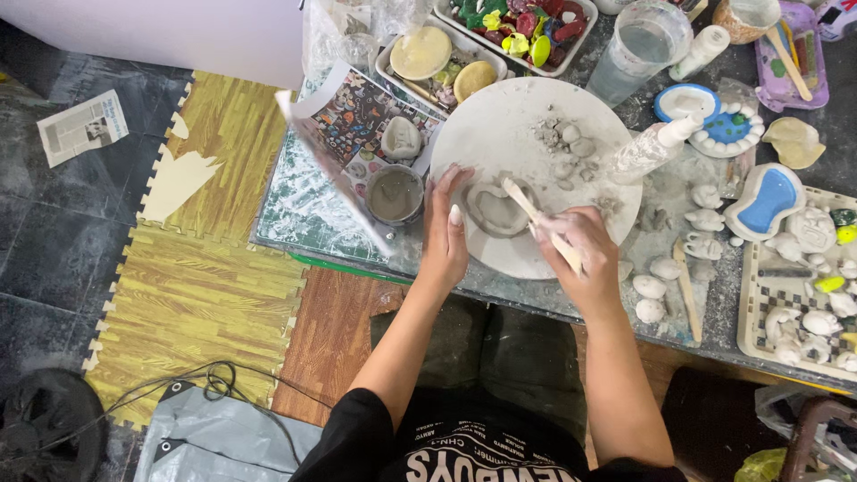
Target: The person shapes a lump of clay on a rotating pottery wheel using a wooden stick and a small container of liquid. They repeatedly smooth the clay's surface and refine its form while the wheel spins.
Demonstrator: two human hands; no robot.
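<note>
The right hand [580,245] is pinching a flat wooden modelling tool [536,219] between thumb and curled fingers, and the tool's pale tip is resting on the upper rim of the clay piece [495,212]. The left hand [444,228] is lying with its fingers pressed together and stretched out, the fingertips touching the clay piece's left side. The clay piece, a grey heart-like ring, is sitting on the lower middle of the round white board [509,125].

Toward the top right of the board, a heap of small clay lumps [564,147] is lying on its surface. Just left of the board, a small bowl of grey slip [395,194] is standing, touching a printed sheet [361,112]. Beyond the board's upper edge, 2 trays are resting, 1 with round discs [437,55] and 1 with coloured figures [522,22]. To the board's right, a white squeeze bottle [652,147] is leaning over the rim, and small unpainted clay figures [705,219] are lying further out.
</note>
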